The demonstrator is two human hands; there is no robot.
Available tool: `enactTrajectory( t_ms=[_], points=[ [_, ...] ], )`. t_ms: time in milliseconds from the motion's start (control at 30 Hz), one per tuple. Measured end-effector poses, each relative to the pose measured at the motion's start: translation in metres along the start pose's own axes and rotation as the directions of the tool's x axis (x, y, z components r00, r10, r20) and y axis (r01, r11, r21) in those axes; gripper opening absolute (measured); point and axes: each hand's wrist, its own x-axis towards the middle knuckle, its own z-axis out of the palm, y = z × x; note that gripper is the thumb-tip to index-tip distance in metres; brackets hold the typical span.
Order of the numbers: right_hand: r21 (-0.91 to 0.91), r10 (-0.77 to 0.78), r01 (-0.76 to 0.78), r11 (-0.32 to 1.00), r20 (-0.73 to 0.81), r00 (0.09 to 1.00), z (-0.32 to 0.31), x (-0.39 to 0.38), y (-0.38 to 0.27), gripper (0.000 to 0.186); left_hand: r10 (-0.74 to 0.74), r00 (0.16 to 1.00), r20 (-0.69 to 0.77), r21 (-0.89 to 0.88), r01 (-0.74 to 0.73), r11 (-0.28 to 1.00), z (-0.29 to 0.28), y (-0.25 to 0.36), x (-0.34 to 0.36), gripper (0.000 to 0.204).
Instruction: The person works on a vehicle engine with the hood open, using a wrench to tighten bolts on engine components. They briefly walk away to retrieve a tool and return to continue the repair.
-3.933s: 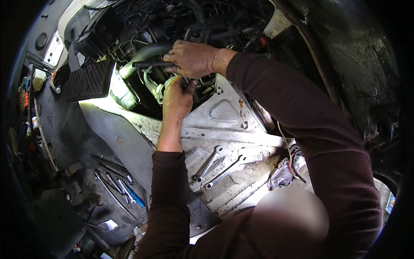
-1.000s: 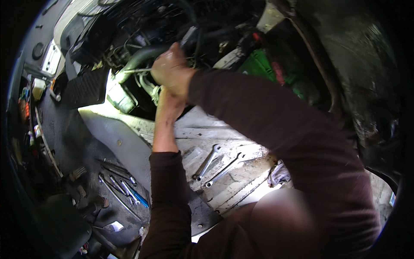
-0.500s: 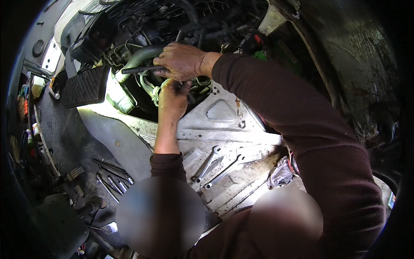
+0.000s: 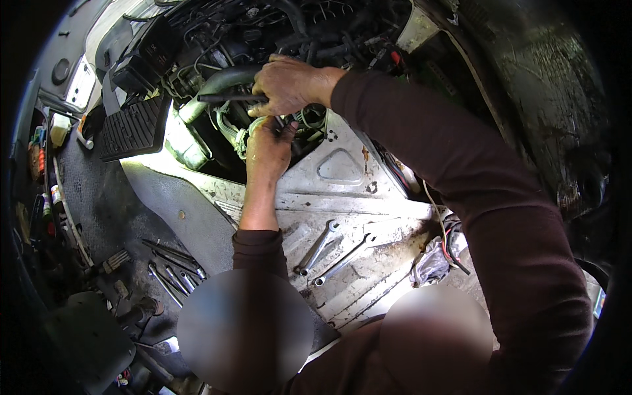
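My right hand [image 4: 289, 85] is closed around a dark bar-shaped tool handle [image 4: 227, 97], which sticks out to the left over a thick greenish hose [image 4: 217, 84]. Directly below it, my left hand [image 4: 268, 143] reaches into the opening of an engine bay. Its fingers are curled beside a small metal shaft under the right hand; what they grip is mostly hidden. Wiring wrapped in pale tape [image 4: 227, 125] runs just left of the left hand. Two combination wrenches [image 4: 318, 248] lie on the white metal panel [image 4: 296, 203] in front of the opening.
A black ribbed pedal-like pad [image 4: 135, 128] stands left of the opening. Several wrenches [image 4: 172, 276] lie on the grey floor mat at lower left. A crumpled plastic bag [image 4: 431, 262] and loose wires [image 4: 453, 253] sit at right. Hoses and engine parts crowd the far side.
My right hand has shifted slightly right and turned with the bar handle, whose left end has risen a little. My left hand stays below it, nearly in place.
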Motion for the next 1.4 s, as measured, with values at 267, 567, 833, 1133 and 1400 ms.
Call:
enactTrajectory(
  t_ms=[267,567,833,1133,1400],
  points=[
    [-0.447,0.497,-0.362,0.818,0.232,0.836,-0.007,0.034,-0.053,0.030,0.177,0.982,-0.061,-0.126,-0.184,0.975,-0.002,-0.007,-0.004,0.032],
    [-0.547,0.462,-0.249,0.800,0.296,0.836,0.006,0.044,-0.045,0.029,0.008,0.999,0.044,-0.115,-0.003,0.993,0.019,-0.022,0.010,0.028],
    [-0.419,0.438,-0.292,0.860,0.312,0.843,-0.019,0.038,-0.061,0.031,-0.100,0.962,0.253,-0.369,0.191,0.909,-0.005,-0.020,-0.004,0.032],
    [-0.450,0.362,-0.264,0.853,0.148,0.920,-0.003,0.026,-0.044,0.028,0.300,0.925,-0.235,0.486,-0.155,0.860,-0.089,-0.027,-0.170,0.036],
    [-0.608,-0.051,0.052,0.792,0.019,0.999,0.006,0.008,-0.065,0.025,-0.099,0.957,-0.274,0.444,0.217,0.869,-0.068,-0.099,-0.318,0.069]
  ],
)
